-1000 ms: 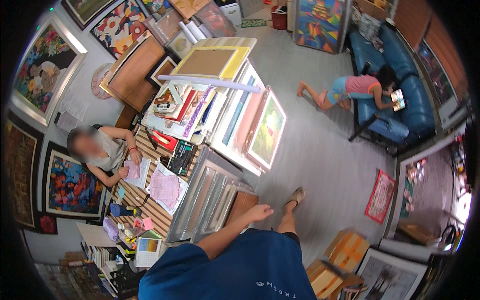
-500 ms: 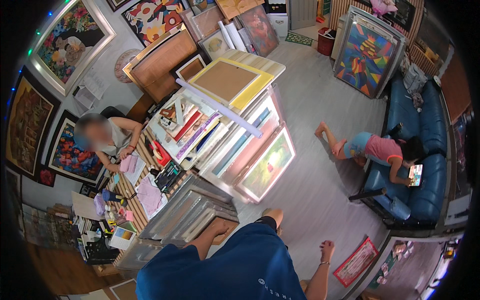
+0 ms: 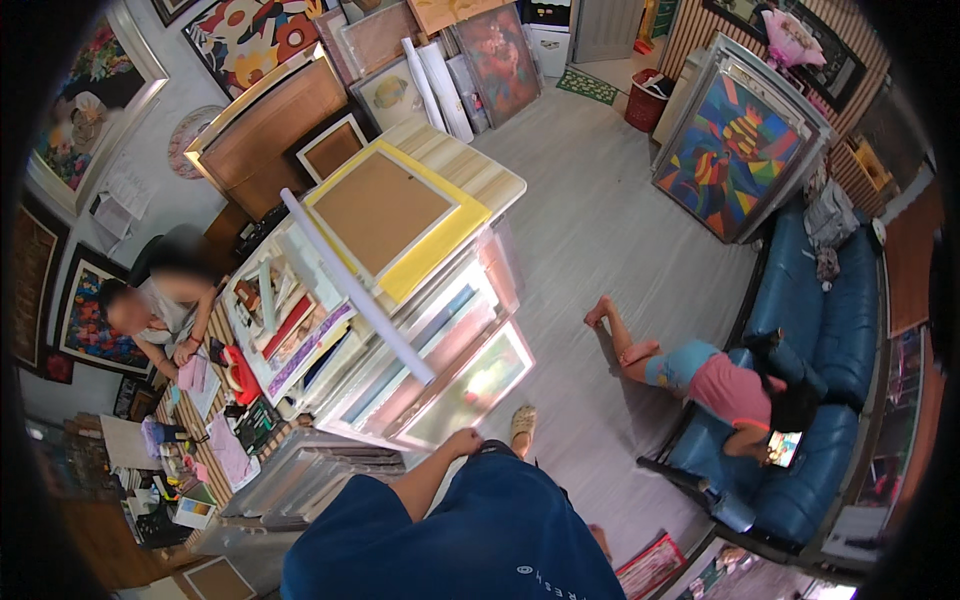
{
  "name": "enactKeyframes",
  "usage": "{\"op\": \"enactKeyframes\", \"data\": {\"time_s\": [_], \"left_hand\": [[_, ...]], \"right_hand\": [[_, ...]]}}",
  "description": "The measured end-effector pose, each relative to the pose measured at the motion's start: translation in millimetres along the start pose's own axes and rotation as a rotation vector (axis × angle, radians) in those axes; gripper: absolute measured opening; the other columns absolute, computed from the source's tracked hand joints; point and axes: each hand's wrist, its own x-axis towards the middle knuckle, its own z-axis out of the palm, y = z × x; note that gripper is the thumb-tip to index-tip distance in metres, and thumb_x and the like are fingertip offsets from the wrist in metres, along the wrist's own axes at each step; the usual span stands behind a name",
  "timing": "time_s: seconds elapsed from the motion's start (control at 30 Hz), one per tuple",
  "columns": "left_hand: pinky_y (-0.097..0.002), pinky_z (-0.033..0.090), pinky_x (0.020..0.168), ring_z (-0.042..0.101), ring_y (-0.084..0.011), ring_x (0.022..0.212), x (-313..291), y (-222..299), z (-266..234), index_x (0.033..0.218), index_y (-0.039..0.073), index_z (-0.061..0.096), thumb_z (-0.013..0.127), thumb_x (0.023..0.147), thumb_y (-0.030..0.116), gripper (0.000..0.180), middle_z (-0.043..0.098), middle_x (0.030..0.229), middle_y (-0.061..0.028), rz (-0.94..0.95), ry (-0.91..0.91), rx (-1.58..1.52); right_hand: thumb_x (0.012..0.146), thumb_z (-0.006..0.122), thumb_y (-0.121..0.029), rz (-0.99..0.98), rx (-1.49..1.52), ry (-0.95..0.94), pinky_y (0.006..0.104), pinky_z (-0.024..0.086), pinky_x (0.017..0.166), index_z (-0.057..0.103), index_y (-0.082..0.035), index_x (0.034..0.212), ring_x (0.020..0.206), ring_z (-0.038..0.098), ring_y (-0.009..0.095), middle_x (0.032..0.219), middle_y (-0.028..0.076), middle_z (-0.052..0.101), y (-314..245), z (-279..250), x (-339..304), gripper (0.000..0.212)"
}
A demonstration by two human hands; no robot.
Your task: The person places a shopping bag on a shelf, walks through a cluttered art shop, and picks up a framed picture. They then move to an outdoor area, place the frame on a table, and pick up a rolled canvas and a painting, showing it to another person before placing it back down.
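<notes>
My left hand point(image 3: 463, 441) hangs in front of my blue shirt, its fingers curled in with nothing visible in them. Nearest to it is a framed picture point(image 3: 470, 385) leaning against the front of a stack of framed pictures; a gap between hand and frame cannot be judged. A small patch of skin beside the right edge of my shirt seems to be my right hand point(image 3: 600, 541), mostly hidden, so its fingers do not show. One of my feet, in a tan clog point(image 3: 523, 425), is on the grey floor.
A pale rolled tube point(image 3: 360, 290) juts over the worktable's edge, beside a yellow-bordered frame point(image 3: 385, 215). At the left, a person point(image 3: 165, 310) sits at the slatted desk. Another person point(image 3: 725, 385) kneels against the blue sofa point(image 3: 835, 340) with a tablet. Framed paintings point(image 3: 735, 140) lean behind.
My view has shifted forward and right, with the table now further left. My left hand has swung forward near the leaning picture. The right hand has dropped back, mostly out of sight.
</notes>
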Motion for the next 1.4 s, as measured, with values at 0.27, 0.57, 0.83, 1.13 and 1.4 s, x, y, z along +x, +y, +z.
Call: {"op": "enactKeyframes", "data": {"time_s": [0.27, 0.57, 0.83, 1.13, 1.4], "left_hand": [[-0.0342, 0.050, 0.074, 0.065, -0.0232, 0.079, 115.9, 177.6, -90.8, 0.095, 0.002, 0.062, 0.059, 0.083, 0.033, 0.034, 0.067, 0.086, -0.0133, 0.041, 0.116, -0.325], [-0.0387, 0.050, 0.077, 0.064, -0.0324, 0.085, 222.0, 277.4, -99.7, 0.097, 0.000, 0.064, 0.058, 0.084, 0.039, 0.042, 0.067, 0.091, -0.0193, 0.075, 0.003, -0.037], [-0.0384, 0.050, 0.076, 0.065, -0.0298, 0.084, 273.1, 382.5, -180.2, 0.097, 0.003, 0.064, 0.058, 0.087, 0.031, 0.031, 0.067, 0.089, -0.0183, 0.164, 0.199, -0.110], [-0.0414, 0.048, 0.081, 0.061, -0.0329, 0.093, 388.5, 500.9, -245.7, 0.098, 0.006, 0.065, 0.058, 0.085, 0.034, 0.032, 0.065, 0.098, -0.0175, 0.246, 0.126, 0.184], [-0.0422, 0.047, 0.088, 0.060, -0.0342, 0.097, 533.9, 549.9, -345.8, 0.105, 0.006, 0.065, 0.057, 0.086, 0.036, 0.036, 0.065, 0.101, -0.0175, 0.260, -0.161, 0.288]], "right_hand": [[0.084, 0.054, -0.015, -0.107, -0.116, -0.001, 0.0310, 0.046, 0.056, 0.062, 0.000, 0.086, 0.064, 0.057, 0.014, 0.074, 0.009, 0.064, -127.1, -61.5, 93.1, 0.017], [0.086, 0.054, -0.016, -0.124, -0.051, 0.037, 0.0299, 0.046, 0.055, 0.062, 0.001, 0.087, 0.063, 0.057, 0.014, 0.073, 0.008, 0.063, -277.3, -166.1, 253.8, 0.019], [0.090, 0.049, -0.019, -0.474, 0.015, 0.174, 0.0293, 0.046, 0.049, 0.062, 0.002, 0.090, 0.059, 0.059, 0.017, 0.069, 0.007, 0.060, -424.7, -264.9, 446.6, 0.024], [0.087, 0.052, -0.031, -0.414, -0.219, 0.173, 0.0409, 0.049, 0.072, 0.064, -0.001, 0.096, 0.076, 0.065, 0.034, 0.084, 0.020, 0.066, -635.7, -279.8, 517.9, 0.033], [0.088, 0.051, -0.030, -0.251, -0.491, -0.055, 0.0352, 0.050, 0.074, 0.063, -0.001, 0.101, 0.080, 0.064, 0.026, 0.090, 0.016, 0.068, -714.8, -259.0, 542.8, 0.034]]}}
